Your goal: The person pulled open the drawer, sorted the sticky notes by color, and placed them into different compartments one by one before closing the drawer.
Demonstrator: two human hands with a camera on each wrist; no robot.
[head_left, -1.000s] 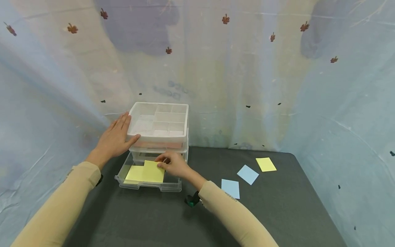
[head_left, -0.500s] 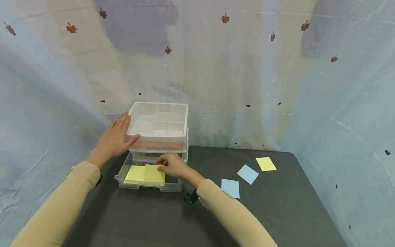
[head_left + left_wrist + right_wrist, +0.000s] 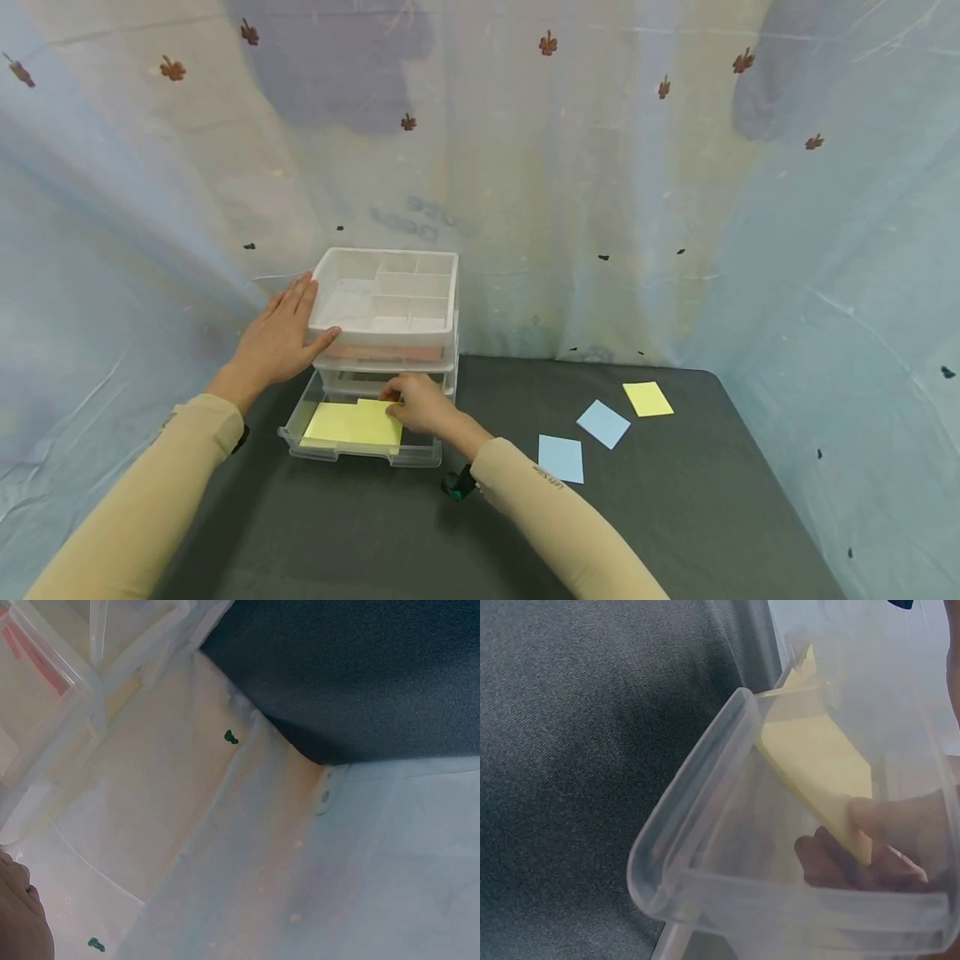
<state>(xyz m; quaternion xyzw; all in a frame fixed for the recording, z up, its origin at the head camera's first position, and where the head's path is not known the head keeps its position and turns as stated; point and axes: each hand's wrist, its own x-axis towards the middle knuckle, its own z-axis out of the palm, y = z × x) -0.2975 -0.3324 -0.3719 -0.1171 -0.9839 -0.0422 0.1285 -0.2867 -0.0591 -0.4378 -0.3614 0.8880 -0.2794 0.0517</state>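
Yellow note (image 3: pixel 381 427) sits inside the drawer (image 3: pixel 420 456), pinched by your right hand (image 3: pixel 425 406). Let your left hand (image 3: pixel 276 340), fingers straight against the box (image 3: pixel 382 339), brace it; best square the note with its neighbour (image 3: pixel 327 423) before letting go.

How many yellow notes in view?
3: one yellow note pinched by the right hand in the drawer; a second note left of it, also in there; a third note on the table, off right. More could be hidden underneath.

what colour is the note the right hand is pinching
Yellow; the note shows best in the head view.
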